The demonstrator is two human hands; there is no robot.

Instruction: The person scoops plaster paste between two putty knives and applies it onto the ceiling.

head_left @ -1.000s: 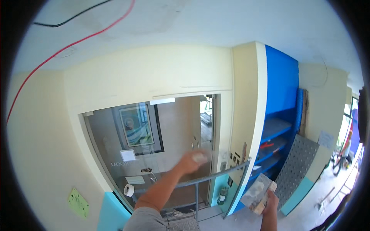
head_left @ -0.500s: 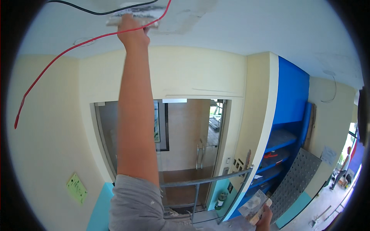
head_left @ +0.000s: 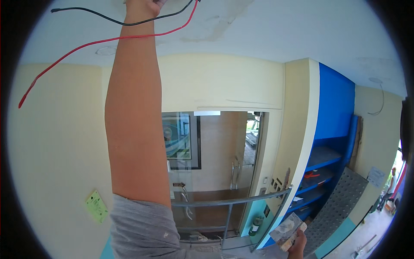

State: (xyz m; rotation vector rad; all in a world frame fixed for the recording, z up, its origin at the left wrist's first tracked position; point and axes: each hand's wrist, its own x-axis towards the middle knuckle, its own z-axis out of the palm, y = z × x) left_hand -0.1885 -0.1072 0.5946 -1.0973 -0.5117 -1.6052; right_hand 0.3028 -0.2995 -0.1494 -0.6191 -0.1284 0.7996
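Note:
My left arm reaches straight up to the ceiling, and my left hand [head_left: 141, 8] is cut off by the upper edge. Its visible fingers look curled; the plastering trowel it gripped half a second earlier is now almost wholly out of view. Low on the right, my right hand [head_left: 296, 245] is closed on the pale handle of a broad putty knife [head_left: 286, 228], whose wide grey blade is smeared. A black wire [head_left: 95, 14] and a red wire [head_left: 86, 45] hang from the ceiling across my left wrist and forearm. Beside that arm, the white ceiling [head_left: 258, 26] shows greyish patches.
A metal railing [head_left: 241, 201] stands before the glass door [head_left: 215, 151]. At right are blue shelves [head_left: 321, 156] and a perforated grey metal plank [head_left: 338, 203]. A green bottle [head_left: 255, 226] stands by the door frame. Another person [head_left: 391, 183] is far off at right.
My left hand has moved up and slightly left, carrying the trowel past the upper edge. The whole scene has shifted a little to the right. My right hand keeps its hold.

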